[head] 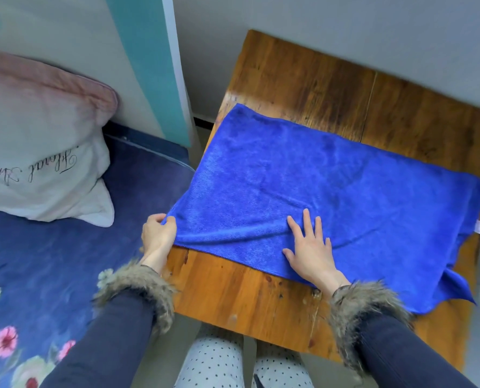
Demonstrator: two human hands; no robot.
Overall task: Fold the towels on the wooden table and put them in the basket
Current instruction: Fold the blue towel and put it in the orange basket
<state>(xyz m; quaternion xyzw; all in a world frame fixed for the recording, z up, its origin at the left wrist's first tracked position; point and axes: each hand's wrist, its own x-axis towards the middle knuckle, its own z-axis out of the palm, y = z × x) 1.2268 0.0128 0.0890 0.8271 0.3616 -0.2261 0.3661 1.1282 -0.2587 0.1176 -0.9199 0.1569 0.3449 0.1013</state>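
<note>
Lying spread over the wooden surface point(261, 298) in the middle of the frame is a blue towel point(345, 175), with its lower right corner hanging off the edge. The left hand point(158, 233) pinches the towel's lower left corner. The right hand point(311, 247) presses flat on it, fingers straight and apart. At the left, a pillow point(37, 152) rests on a flowered bed point(51, 261).
</note>
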